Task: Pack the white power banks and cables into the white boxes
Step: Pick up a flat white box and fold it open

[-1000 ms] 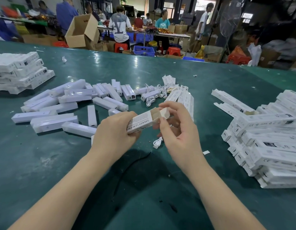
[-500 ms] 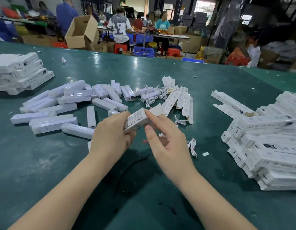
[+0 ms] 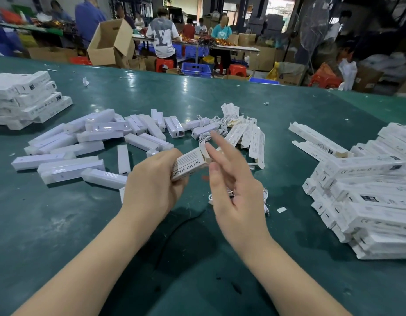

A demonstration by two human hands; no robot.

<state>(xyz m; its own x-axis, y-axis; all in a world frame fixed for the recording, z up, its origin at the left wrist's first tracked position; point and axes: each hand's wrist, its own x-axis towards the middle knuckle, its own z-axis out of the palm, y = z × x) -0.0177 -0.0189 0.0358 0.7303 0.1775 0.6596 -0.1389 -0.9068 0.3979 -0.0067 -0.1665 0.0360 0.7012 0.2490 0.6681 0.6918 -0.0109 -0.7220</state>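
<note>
Fingers of the left hand (image 3: 151, 185) are wrapped round a long white printed cardboard box (image 3: 189, 165), hiding its near end, while its open flap end pokes out toward the right hand (image 3: 236, 192). That one's spread loose and empty, fingertips blurry just beside the flap, so can't tell if they touch it. A thin white coiled cable (image 3: 263, 201) lies mostly hidden under the right palm. Loose white plastic power banks (image 3: 83, 147) sit beyond the left hand; the stack of white boxes (image 3: 366, 197) right of the right hand gets cut off at the frame edge.
</note>
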